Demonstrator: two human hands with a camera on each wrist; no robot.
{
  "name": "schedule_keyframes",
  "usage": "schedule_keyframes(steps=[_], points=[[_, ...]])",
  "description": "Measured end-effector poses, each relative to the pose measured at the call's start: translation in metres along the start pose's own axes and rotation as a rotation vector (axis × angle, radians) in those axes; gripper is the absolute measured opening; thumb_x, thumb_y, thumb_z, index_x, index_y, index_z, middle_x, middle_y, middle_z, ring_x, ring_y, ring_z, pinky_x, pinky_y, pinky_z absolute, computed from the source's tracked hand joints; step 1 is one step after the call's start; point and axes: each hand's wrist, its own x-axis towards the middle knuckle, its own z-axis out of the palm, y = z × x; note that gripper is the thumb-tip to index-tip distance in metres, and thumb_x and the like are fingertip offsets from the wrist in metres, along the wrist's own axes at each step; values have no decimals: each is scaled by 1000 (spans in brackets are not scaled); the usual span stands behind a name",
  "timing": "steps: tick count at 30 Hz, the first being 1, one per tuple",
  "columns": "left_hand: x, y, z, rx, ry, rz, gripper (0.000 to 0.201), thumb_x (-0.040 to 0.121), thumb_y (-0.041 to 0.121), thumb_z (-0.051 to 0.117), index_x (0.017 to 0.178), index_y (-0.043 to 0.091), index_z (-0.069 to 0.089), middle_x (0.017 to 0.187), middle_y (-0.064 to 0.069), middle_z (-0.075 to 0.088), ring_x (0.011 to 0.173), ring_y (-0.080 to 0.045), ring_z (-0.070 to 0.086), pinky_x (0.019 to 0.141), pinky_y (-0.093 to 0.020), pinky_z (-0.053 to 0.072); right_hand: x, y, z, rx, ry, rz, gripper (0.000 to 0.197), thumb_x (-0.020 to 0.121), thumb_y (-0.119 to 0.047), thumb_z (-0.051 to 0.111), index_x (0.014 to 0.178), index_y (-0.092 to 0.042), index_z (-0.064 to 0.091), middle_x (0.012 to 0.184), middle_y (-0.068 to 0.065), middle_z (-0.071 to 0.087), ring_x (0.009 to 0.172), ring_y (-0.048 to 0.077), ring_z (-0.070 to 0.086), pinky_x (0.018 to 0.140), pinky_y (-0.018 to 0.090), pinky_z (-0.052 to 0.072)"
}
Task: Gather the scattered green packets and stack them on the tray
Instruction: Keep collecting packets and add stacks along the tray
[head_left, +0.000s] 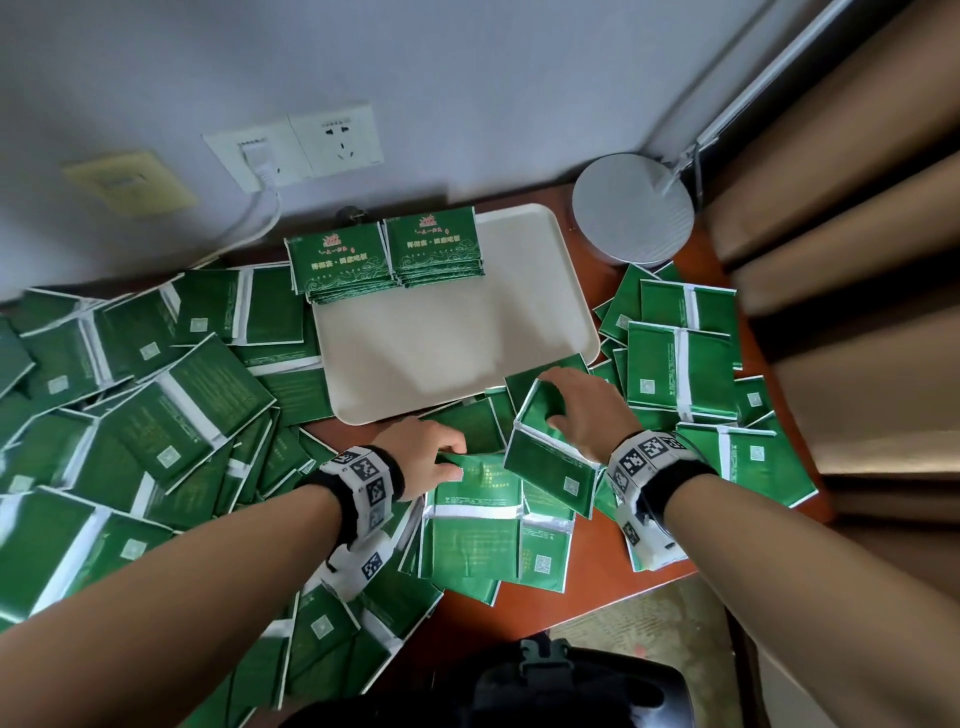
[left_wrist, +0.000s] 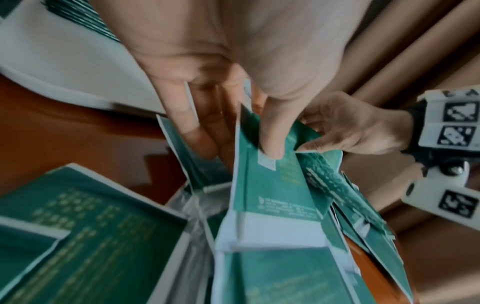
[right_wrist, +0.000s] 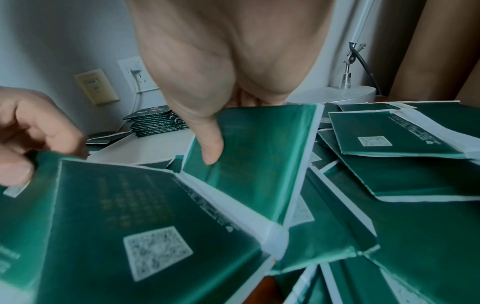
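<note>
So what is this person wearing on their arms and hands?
The hands are bare, with no gloves, and no sleeves show on the forearms. Each wrist carries a black band holding a white blocky device covered in square black-and-white pixel markers, much like QR codes. A thin dark cable runs along the right wrist unit.

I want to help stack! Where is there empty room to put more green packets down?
Most of the white tray is bare, from the two stacks at its far left corner to the near rim. The table left and right of it is crowded with loose packets, and both hands hold packets just past the near rim.
</note>
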Motion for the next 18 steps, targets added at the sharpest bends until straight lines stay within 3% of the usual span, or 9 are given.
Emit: schedule_keyframes(steps=[5, 8, 12, 18], points=[[-1, -7, -22, -144, 117, -56, 12, 92, 32, 67, 98, 23, 69, 86, 13, 66, 68, -10, 63, 69, -27, 50, 6, -3, -2, -13, 24, -12, 42, 88, -12, 72, 128, -12, 59, 121, 3, 63, 108, 25, 60, 100, 37, 46], [-1, -16, -35, -135, 249, -46, 10, 92, 33, 67, 96, 24, 69, 86, 17, 63, 72, -15, 63, 73, -29, 50, 8, -4, -2, -33, 50, -21, 33, 90, -13, 70, 121, -13, 60, 114, 2, 61, 101, 23, 60, 96, 37, 48], [-2, -25, -40, -97, 432, -41, 12, 94, 26, 66, 103, 18, 68, 96, 9, 67, 83, -16, 63, 81, -33, 51, 8, -4, -2, -49, 121, -28, 23, 90, -13, 67, 113, -12, 61, 109, 0, 60, 92, 21, 57, 86, 36, 49], [-2, -28, -31, -42, 429, -85, 8, 93, 20, 63, 97, 26, 58, 84, 11, 65, 68, -14, 60, 69, -34, 55, 9, -6, -3, -70, 112, -35, 21, 91, -12, 64, 112, -11, 61, 108, 1, 60, 91, 22, 56, 84, 37, 50]])
